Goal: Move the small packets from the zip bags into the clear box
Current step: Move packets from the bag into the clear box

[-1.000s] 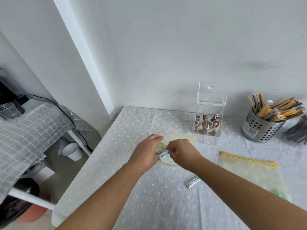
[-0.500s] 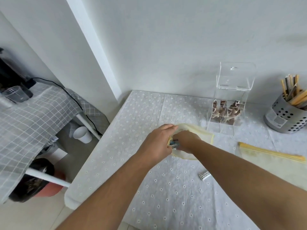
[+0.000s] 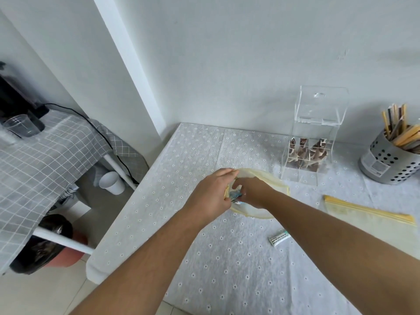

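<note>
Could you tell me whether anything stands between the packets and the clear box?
Only the far wall of the zip bag, around the packets and right hand; past it nothing visible blocks the clear box, its lid open.

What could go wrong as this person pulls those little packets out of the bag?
1. The right hand pinches blue packets at the mouth of the zip bag, which the left hand holds; some might slip loose when lifted.
2. A white packet lies loose by the right forearm; the arm could sweep it away.
3. The clear box stands with its lid up; a knock might tip it.
</note>
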{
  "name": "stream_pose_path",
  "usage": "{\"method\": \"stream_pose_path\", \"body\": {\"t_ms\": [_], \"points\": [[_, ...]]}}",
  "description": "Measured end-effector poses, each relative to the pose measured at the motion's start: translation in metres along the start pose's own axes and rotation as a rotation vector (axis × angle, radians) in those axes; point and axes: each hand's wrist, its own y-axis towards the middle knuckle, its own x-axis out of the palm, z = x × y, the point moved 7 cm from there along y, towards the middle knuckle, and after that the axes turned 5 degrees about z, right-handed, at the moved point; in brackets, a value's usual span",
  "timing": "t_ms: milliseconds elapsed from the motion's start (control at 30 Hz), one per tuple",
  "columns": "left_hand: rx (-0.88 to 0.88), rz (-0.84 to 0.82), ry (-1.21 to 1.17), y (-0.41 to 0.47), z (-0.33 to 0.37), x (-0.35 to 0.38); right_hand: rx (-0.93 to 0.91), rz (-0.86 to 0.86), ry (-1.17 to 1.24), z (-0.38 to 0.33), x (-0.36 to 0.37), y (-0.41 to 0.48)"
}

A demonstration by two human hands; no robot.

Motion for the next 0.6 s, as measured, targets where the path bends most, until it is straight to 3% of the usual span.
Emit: {"method": "stream_pose_path", "body": {"t_ms": [200,333,600], "points": [[-0.001,0.002,0.012,-0.001,0.002,0.003,0.021,-0.091,-0.029,0.007,0.014,-0.005],[0.002,0.003,0.014,-0.002,0.002,0.006,0.021,-0.044,-0.070,0.009,0.018,-0.004],[0.011,0.026,0.027,-0.003,0.002,0.001,0.069,0.071,0.203,0.007,-0.002,-0.005]]}}
